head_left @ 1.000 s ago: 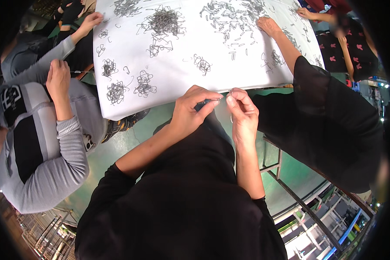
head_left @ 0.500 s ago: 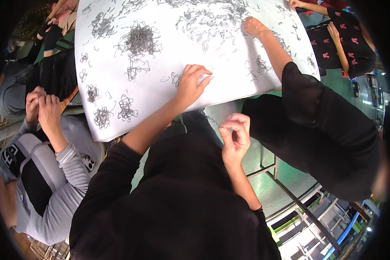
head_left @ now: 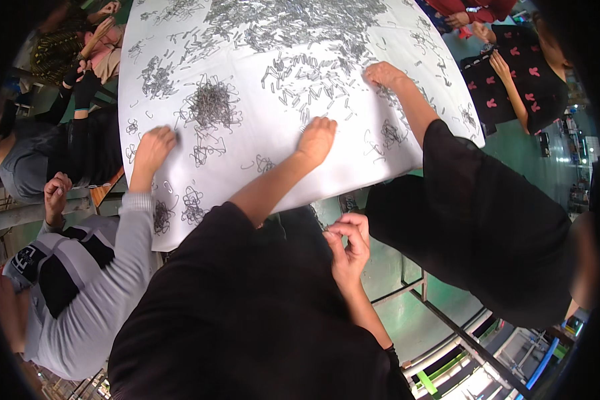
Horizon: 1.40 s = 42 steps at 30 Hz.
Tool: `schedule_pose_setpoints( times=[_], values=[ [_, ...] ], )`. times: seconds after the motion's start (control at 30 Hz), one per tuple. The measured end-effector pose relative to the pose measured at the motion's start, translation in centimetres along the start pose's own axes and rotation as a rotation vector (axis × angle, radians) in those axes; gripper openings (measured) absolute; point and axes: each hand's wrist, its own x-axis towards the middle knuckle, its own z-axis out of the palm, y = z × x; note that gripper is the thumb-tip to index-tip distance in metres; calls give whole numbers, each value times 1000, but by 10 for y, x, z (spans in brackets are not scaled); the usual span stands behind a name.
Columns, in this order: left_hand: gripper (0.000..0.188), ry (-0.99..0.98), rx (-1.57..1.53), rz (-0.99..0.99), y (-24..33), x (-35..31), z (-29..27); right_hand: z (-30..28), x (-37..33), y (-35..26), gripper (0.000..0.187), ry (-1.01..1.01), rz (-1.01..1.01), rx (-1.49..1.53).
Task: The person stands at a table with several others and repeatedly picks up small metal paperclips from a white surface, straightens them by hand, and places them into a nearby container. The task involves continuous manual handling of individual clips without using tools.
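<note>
On a white-covered table my left hand rests with fingers curled down at the near edge of scattered small grey pieces. These slim pieces look like narrow metal clips or links. Whatever its fingertips touch is hidden. In front of my body, below the table edge, my right hand is closed in a pinch, palm side showing. Something thin and dark may be at its fingertips, too small to name. A small tangle of bent wire-like pieces lies left of my left wrist.
A large dense heap of grey pieces covers the far table. Left of centre sits a dark tangled pile. A co-worker's hand works at right, another's hand at left. A metal frame stands at lower right.
My left hand has moved away from me and right, its fingers curling to the pieces. My right hand is slightly lower. The left co-worker's hand now reaches over the table. The view has shifted.
</note>
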Motion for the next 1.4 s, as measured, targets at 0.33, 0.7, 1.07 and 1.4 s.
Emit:
schedule_pose_setpoints(
  times=[0.33, 0.7, 1.07, 1.4],
  values=[
    [21, -211, -1531, -549, 7, -121, -142, 23, -22, -1, 8, 4, 10, -96],
    [14, -85, -1308, -521, 33, -194, -217, 52, -40, -3, 10, 10, -14, -31],
    [13, 256, -970, -241, 21, -229, -216, 52, -10, 12, 12, -295, 201, 20],
    [15, 306, -956, -371, 31, -245, -216, 219, 149, 91, 16, -873, -417, -686]
  ],
)
